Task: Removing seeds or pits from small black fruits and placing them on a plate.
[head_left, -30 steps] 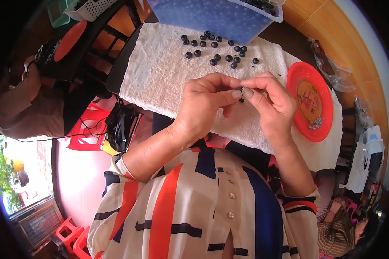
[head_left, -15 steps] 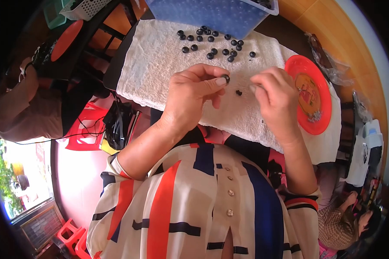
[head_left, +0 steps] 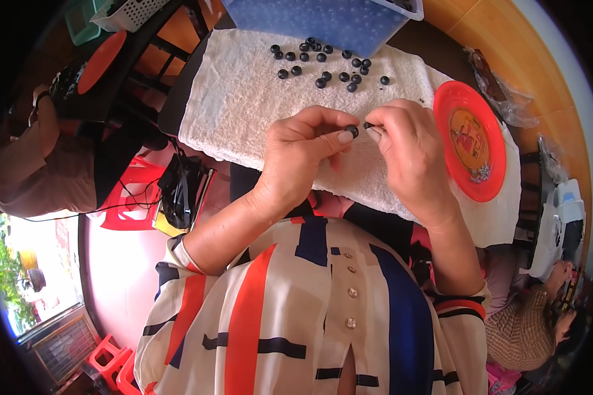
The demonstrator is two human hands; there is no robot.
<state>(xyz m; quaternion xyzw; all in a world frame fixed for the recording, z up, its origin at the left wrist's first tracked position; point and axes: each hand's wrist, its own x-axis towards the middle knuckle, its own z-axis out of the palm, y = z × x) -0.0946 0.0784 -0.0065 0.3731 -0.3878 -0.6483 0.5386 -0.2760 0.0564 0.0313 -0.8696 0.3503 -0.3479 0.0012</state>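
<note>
A small black ball (head_left: 353, 131) with a hole in it sits between the thumb and fingers of my left hand (head_left: 300, 141). Close beside it, my right hand (head_left: 412, 148) pinches a tiny dark piece (head_left: 368, 125), mostly covered by the fingertips. The two pieces are a small gap apart, above the white towel (head_left: 234, 105). More black balls (head_left: 321, 58) lie loose on the far part of that towel.
A translucent blue bin (head_left: 316, 29) stands at the towel's far edge. To the right lies a red plate (head_left: 447, 125) with small silvery bits on it. One person (head_left: 46, 155) sits at the left, another (head_left: 520, 332) at the lower right.
My right hand has picked up the tiny dark piece from the towel and moved left to the ball. My left hand has shifted slightly right and nearer, still holding the ball.
</note>
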